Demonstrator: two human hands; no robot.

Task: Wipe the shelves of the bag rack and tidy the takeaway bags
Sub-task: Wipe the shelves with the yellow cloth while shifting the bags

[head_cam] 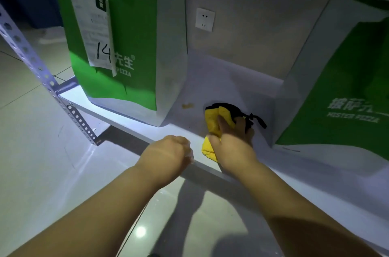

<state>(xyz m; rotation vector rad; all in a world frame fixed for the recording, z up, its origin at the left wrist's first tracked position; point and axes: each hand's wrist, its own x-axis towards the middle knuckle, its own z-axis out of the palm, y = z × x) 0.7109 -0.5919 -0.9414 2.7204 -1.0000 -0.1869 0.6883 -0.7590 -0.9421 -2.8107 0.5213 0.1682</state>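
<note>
- Far left, I see the rack's perforated post [42, 71] and the near end of the shelf [101, 107]. I can't judge from here whether that stretch has been wiped.
- The left takeaway bag [134, 35], with a receipt marked 14, stands upright on the shelf, so I'd call it tidy enough for now.
- My left hand [168, 155] sits at the shelf's front edge with its fingers curled under. I can't tell whether it grips the lip or just rests there.
- A small yellowish stain [187, 106] lies on the shelf between the bags, just left of the cloth. That spot is not yet wiped.
- My right hand [233, 143] clutches the yellow cloth [219, 117] and presses it on the shelf.
- The right takeaway bag [347, 88] leans, tilted. I judge it needs straightening, so wiping is mid-way and tidying is left.
</note>
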